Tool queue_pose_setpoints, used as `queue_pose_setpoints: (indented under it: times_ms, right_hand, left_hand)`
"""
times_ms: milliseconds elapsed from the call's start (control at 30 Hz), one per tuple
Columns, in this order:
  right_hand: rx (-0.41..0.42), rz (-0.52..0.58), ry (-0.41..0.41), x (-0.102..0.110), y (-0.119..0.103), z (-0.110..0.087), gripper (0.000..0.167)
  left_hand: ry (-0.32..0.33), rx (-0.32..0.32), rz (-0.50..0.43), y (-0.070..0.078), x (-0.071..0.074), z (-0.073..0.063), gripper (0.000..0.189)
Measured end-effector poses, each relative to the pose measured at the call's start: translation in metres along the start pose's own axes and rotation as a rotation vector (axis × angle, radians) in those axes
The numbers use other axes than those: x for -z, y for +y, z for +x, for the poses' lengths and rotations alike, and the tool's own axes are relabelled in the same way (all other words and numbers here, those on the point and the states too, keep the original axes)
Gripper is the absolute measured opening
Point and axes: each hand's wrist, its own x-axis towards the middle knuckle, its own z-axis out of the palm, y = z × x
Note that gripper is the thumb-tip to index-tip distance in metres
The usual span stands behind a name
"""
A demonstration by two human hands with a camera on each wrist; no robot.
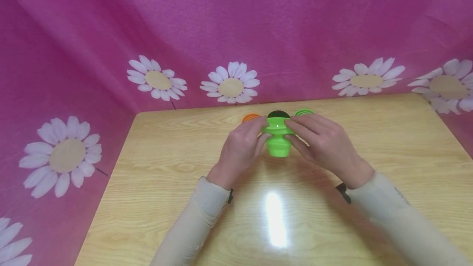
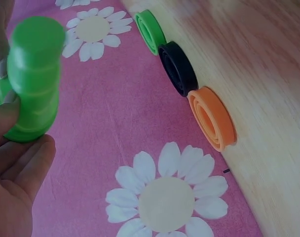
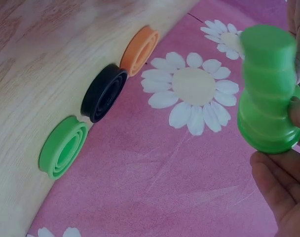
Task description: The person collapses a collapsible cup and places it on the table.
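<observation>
Both hands hold a bright green collapsible cup (image 1: 278, 146) above the table, its stepped sides drawn out. My left hand (image 1: 242, 141) pinches the wide rim from the left, thumb on the near side and fingers beyond. From the right, my right hand (image 1: 329, 143) pinches the same rim in the same way. In both wrist views the cup's narrow base points up and toward the camera, and the wide rim (image 3: 268, 143) lies between thumb and fingers. The inside of the cup is hidden.
Behind the hands, three flattened ring-shaped cups sit in a row near the table's far edge: orange (image 2: 212, 118), black (image 2: 178, 69) and green (image 3: 64, 148). The wood-grain table (image 1: 166, 184) meets a pink cloth (image 1: 288, 32) printed with white daisies at the back and sides.
</observation>
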Motion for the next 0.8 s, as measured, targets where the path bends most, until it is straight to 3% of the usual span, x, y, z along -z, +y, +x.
queue_pose_setpoints:
  times_ms: [300, 400, 500, 633, 733, 800]
  right_hand:
    - [0.002, -0.039, -0.075, -0.003, 0.001, -0.005, 0.036]
    - [-0.012, -0.032, -0.061, -0.007, 0.0, -0.008, 0.034]
    - [-0.075, 0.017, -0.021, -0.01, 0.0, -0.01, 0.034]
    - [-0.286, 0.161, 0.038, -0.011, -0.001, -0.01, 0.024]
    - [-0.506, 0.274, 0.058, -0.011, -0.003, -0.009, 0.031]
    - [-0.626, 0.331, 0.064, -0.012, -0.005, -0.007, 0.033]
  left_hand:
    - [-0.014, -0.001, -0.004, 0.005, -0.006, 0.0, 0.02]
    - [-0.002, 0.057, -0.061, 0.007, -0.008, 0.0, 0.022]
    - [-0.022, 0.197, -0.268, 0.009, -0.009, 0.0, 0.024]
    - [0.0, 0.423, -0.76, 0.008, -0.011, -0.003, 0.016]
    - [0.071, 0.483, -1.054, 0.007, -0.014, -0.007, 0.014]
    - [0.108, 0.477, -1.132, 0.006, -0.016, -0.009, 0.017]
